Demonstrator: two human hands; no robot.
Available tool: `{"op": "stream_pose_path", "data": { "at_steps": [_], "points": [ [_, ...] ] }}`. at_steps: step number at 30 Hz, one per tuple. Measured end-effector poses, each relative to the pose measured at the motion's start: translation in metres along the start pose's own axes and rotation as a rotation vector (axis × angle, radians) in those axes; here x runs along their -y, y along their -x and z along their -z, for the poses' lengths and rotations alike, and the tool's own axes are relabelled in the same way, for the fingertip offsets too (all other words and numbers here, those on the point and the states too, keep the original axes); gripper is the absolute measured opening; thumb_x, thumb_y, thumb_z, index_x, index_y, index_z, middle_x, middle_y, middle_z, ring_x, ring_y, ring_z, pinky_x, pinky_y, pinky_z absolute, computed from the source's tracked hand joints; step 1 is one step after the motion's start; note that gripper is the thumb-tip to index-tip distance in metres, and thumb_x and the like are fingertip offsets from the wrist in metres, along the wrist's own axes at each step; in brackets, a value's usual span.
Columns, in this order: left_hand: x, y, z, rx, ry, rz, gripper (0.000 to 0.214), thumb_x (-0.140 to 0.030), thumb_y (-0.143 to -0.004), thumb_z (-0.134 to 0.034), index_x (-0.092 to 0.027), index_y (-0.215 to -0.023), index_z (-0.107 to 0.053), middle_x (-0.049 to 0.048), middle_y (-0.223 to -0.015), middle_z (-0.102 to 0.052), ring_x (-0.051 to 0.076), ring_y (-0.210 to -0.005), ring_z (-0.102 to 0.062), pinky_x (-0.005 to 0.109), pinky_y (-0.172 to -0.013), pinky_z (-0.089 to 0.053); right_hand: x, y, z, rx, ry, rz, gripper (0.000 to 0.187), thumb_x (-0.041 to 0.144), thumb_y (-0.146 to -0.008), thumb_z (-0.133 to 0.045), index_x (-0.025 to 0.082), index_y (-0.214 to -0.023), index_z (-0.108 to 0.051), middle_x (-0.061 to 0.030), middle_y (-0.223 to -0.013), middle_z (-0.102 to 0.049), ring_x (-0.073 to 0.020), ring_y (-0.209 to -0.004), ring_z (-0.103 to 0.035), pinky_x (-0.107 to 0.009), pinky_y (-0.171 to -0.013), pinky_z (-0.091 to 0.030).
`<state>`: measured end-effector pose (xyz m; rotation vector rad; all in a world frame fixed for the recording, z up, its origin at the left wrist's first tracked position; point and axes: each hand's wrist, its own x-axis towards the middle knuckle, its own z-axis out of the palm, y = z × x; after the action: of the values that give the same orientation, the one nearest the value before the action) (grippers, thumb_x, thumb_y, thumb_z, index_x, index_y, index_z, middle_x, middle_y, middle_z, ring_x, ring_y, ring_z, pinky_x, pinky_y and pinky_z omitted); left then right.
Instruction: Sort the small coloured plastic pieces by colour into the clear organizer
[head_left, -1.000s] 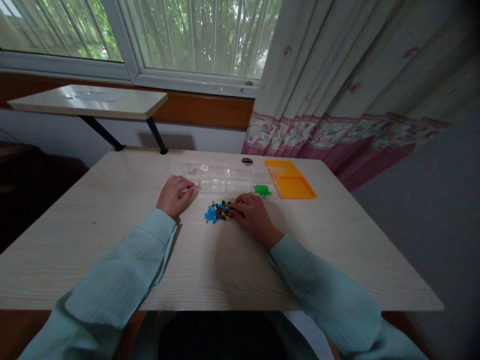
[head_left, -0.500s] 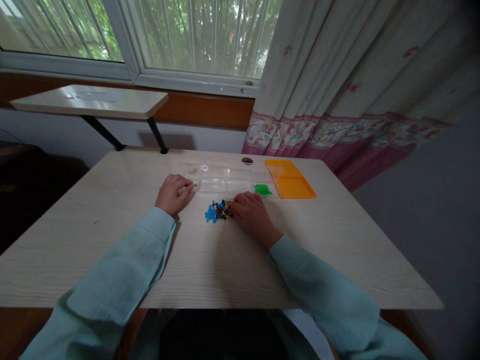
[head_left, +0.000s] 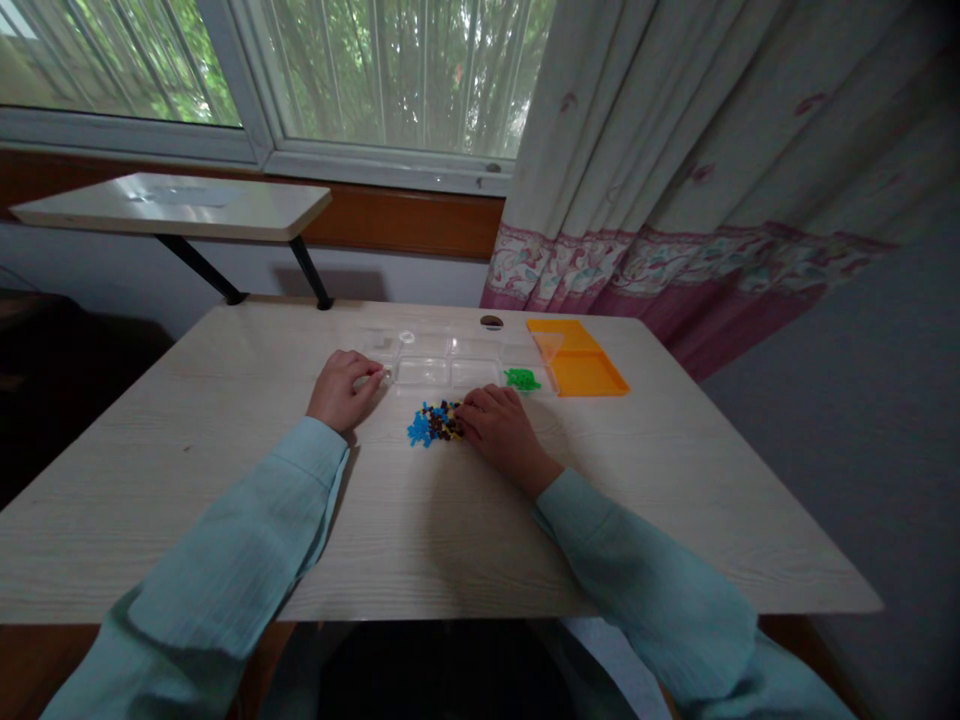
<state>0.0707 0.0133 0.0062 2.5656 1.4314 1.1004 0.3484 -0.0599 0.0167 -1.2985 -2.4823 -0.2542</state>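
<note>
My left hand (head_left: 343, 390) grips the left end of a clear plastic compartment box (head_left: 424, 372), thumb and fingers closed on its edge. In front of the box lies a mixed pile of small pieces (head_left: 435, 424), blue at the left with dark brown and yellow among them. At the pile's right edge my right hand (head_left: 496, 425) reaches in with fingers curled together; whatever they pinch is hidden. Small green pieces (head_left: 522, 380) fill the front right compartment, just beyond my right hand.
An orange tray (head_left: 589, 362) lies against the box's right end. Behind the box is a dark oval spot (head_left: 492, 322) on the wooden table (head_left: 660, 500). A raised white shelf (head_left: 180, 205) on black legs stands at the back left, and a curtain (head_left: 600, 200) hangs behind.
The view has shifted slightly. Both hands keep nearly the same places, the left at the box and the right at the pile's edge.
</note>
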Motion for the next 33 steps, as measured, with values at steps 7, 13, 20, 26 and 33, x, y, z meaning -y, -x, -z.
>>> {"op": "stream_pose_path", "data": {
  "at_steps": [7, 13, 20, 26, 33],
  "points": [
    [0.001, 0.0, 0.0, 0.003, 0.001, 0.012, 0.025, -0.033, -0.089, -0.049, -0.019, -0.088, -0.068, 0.0076, -0.085, -0.064, 0.021, -0.085, -0.054, 0.038, -0.082, -0.041, -0.003, 0.002, 0.0, -0.022, -0.039, -0.03, 0.017, 0.029, -0.091, -0.053, 0.02, -0.091, -0.068, -0.0064, -0.093, -0.063, -0.0207, -0.092, -0.048, -0.036, -0.083, -0.031],
    [0.0, 0.0, 0.0, 0.011, 0.005, 0.026, 0.025, -0.034, -0.088, -0.05, -0.018, -0.088, -0.069, 0.008, -0.085, -0.065, 0.022, -0.085, -0.054, 0.038, -0.081, -0.041, -0.005, 0.004, 0.0, -0.047, -0.071, -0.044, 0.019, 0.03, -0.091, -0.054, 0.02, -0.087, -0.069, -0.0062, -0.09, -0.063, -0.02, -0.09, -0.049, -0.036, -0.082, -0.031],
    [-0.002, 0.0, 0.0, 0.0, -0.01, 0.01, 0.024, -0.034, -0.089, -0.049, -0.019, -0.087, -0.068, 0.0075, -0.084, -0.064, 0.021, -0.085, -0.055, 0.038, -0.081, -0.041, -0.006, 0.005, -0.004, -0.078, -0.111, -0.06, 0.018, 0.03, -0.09, -0.055, 0.02, -0.086, -0.069, -0.0054, -0.089, -0.064, -0.0194, -0.089, -0.05, -0.035, -0.082, -0.033],
    [-0.001, 0.001, 0.0, 0.01, -0.005, 0.019, 0.024, -0.034, -0.088, -0.05, -0.019, -0.089, -0.069, 0.0076, -0.084, -0.064, 0.022, -0.086, -0.054, 0.038, -0.081, -0.041, -0.011, 0.006, -0.008, -0.126, -0.209, -0.112, 0.014, 0.027, -0.088, -0.058, 0.02, -0.088, -0.07, -0.0054, -0.092, -0.065, -0.0188, -0.089, -0.052, -0.035, -0.084, -0.035],
    [0.007, 0.002, -0.001, -0.009, -0.053, 0.041, 0.025, -0.034, -0.088, -0.05, -0.02, -0.091, -0.069, 0.0074, -0.085, -0.063, 0.022, -0.086, -0.053, 0.039, -0.083, -0.04, -0.012, 0.005, -0.009, -0.168, -0.294, -0.15, 0.011, 0.023, -0.085, -0.061, 0.019, -0.086, -0.071, -0.0049, -0.089, -0.066, -0.018, -0.086, -0.055, -0.033, -0.082, -0.038]
  ]
}}
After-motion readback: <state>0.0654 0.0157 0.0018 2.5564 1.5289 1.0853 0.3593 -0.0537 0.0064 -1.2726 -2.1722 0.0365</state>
